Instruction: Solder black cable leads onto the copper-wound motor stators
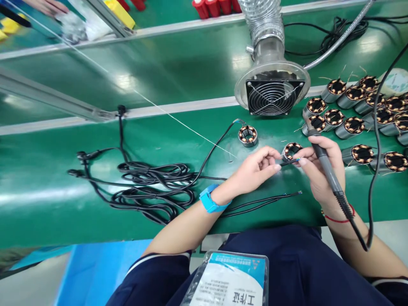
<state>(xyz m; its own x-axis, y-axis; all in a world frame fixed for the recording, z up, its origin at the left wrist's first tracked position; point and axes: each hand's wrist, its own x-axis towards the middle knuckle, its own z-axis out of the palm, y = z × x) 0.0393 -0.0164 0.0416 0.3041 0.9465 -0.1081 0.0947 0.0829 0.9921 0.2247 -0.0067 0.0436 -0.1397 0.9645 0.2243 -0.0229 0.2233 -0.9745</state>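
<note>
My left hand (259,168) pinches a black cable (287,162) near its end, where thin coloured wires stick out. A soldering iron (325,163) lies across my right hand (321,170), its tip pointing up and away. The thumb and forefinger of that hand also meet at the cable's wire ends. Just behind the fingers stands a motor stator (292,149) with copper windings, partly covered by the hands. Farther left, a second stator (247,135) has a cable's wires at its rim. Two more cable ends (277,199) lie on the green bench in front of my left hand.
Coiled black cables (153,182) with plugs lie to the left. Several stators (353,125) stand in rows at the right. A fume extractor with a fan grille (276,97) hangs behind my hands. The iron's cord (372,191) loops on the right. Another person's hand (47,6) shows at top left.
</note>
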